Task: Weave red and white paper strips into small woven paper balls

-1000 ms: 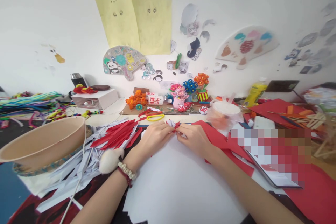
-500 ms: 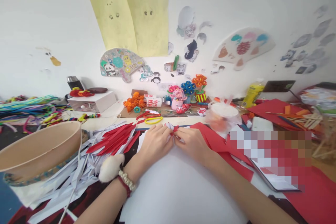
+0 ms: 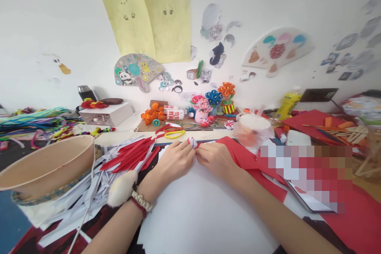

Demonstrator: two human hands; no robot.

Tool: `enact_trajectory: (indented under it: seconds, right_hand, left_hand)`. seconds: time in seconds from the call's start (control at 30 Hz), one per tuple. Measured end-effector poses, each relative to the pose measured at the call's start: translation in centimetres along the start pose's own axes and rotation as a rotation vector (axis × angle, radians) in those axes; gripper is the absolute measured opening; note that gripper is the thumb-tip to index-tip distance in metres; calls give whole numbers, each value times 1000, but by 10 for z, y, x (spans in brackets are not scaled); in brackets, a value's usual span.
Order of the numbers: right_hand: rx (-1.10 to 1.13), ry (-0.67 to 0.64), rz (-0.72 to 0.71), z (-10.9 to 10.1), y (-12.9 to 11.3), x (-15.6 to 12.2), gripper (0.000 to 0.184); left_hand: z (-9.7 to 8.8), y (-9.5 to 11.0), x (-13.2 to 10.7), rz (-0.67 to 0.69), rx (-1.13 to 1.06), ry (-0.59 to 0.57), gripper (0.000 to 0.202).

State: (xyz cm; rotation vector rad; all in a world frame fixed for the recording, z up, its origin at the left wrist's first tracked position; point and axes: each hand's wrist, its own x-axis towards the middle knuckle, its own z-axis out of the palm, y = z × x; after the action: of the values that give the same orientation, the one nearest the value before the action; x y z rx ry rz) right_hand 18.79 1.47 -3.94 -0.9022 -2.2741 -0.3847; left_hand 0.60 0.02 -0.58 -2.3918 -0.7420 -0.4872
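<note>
Both hands meet at the middle, above the far end of a white paper sheet point(image 3: 205, 202). Between their fingertips sits a small folded red-and-white paper piece point(image 3: 192, 142), its upper part showing over the knuckles. My left hand point(image 3: 177, 158) has its fingers curled closed on the piece from the left. My right hand point(image 3: 214, 156) pinches at it from the right, thumb and fingers together. Much of the paper piece is hidden behind the fingers. Yellow-handled scissors point(image 3: 174, 133) lie just beyond my left hand.
Red paper strips point(image 3: 131, 154) and white paper strips point(image 3: 85, 190) are heaped at left beside a beige bowl point(image 3: 50, 162). Red paper sheets point(image 3: 357, 218), a phone point(image 3: 312, 202) and a wrapped cup point(image 3: 253, 129) are at right. Paper flowers point(image 3: 213, 97) stand along the wall.
More of the folded paper piece shows above the fingers than before. My hands stay together at nearly the same place; the view has shifted slightly.
</note>
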Motion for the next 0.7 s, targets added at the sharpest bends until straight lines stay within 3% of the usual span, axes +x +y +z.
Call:
enact_trajectory:
  seconds: [0.4, 0.7]
  right_hand:
    - [-50, -58, -209, -1, 4, 3, 28]
    - [-25, -109, -177, 0, 8, 1, 26]
  left_hand:
    - [-3, -8, -3, 119, -93, -82, 26]
    - [-6, -14, -2, 164, -45, -99, 19]
